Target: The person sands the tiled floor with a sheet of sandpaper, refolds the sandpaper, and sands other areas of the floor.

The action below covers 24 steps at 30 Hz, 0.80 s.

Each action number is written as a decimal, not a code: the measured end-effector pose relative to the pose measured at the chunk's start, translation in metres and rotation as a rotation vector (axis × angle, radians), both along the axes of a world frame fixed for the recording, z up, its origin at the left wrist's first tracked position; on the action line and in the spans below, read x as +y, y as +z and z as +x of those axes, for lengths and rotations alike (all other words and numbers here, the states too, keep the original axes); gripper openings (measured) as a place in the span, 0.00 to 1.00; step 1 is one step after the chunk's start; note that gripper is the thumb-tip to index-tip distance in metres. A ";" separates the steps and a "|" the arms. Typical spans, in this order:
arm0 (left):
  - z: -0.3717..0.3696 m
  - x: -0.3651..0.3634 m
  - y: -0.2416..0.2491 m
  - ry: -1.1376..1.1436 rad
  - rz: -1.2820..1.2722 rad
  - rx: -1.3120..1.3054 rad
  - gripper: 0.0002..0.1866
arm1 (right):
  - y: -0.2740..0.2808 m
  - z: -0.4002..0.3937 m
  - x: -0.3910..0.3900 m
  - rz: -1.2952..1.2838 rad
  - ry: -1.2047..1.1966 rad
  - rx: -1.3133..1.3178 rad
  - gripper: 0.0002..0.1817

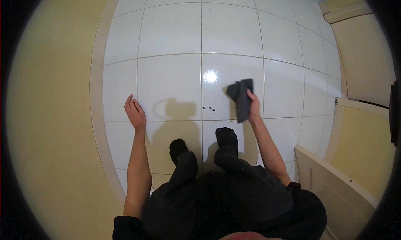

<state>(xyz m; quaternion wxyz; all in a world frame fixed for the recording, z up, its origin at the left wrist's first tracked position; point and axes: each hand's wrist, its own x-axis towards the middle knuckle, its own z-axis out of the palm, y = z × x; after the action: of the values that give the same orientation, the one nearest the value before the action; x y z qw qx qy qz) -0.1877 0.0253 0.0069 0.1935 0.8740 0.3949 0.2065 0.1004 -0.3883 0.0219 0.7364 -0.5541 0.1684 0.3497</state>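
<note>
Person squats or sits low over white tile floor [167, 81], handling a dark cloth [243, 101]. Cloth is bunched, to the right of the dark bits [204, 108] and slightly beyond them, not touching them. Can't tell whether it touches the floor; slight blur.

Right hand [254, 106] has fingers closed around the cloth's near right side, part of the cloth folded over on itself. Left hand [135, 113] is well left of the bits, fingers loosely bent and partly open, holding nothing; contact with floor unclear.

Step looks like working the cloth low over the floor, judging by the pose. Any move from here calls for a firm hold on the loose folds, and a low, gentle pass if near the bits, since they look light and could scatter.

Left sock [178, 146] and right sock [226, 136] sit on the near side of the bits, limiting room there. Glare [210, 76] lies beyond the bits, shadows to their left, so small specks may be hard to see. Wall [54, 114] far left of the bits; pale panel [334, 183] near right, maybe a door.
</note>
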 end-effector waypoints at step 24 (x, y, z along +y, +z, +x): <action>-0.002 0.000 -0.014 -0.016 -0.046 -0.048 0.11 | -0.051 0.014 -0.218 -1.529 -0.217 -0.833 0.29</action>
<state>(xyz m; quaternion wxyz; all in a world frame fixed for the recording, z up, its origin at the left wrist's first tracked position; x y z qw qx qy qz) -0.1901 0.0252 -0.0069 0.2249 0.8672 0.3878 0.2168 0.1142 -0.6067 -0.0286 0.1942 -0.9594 0.1259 -0.1614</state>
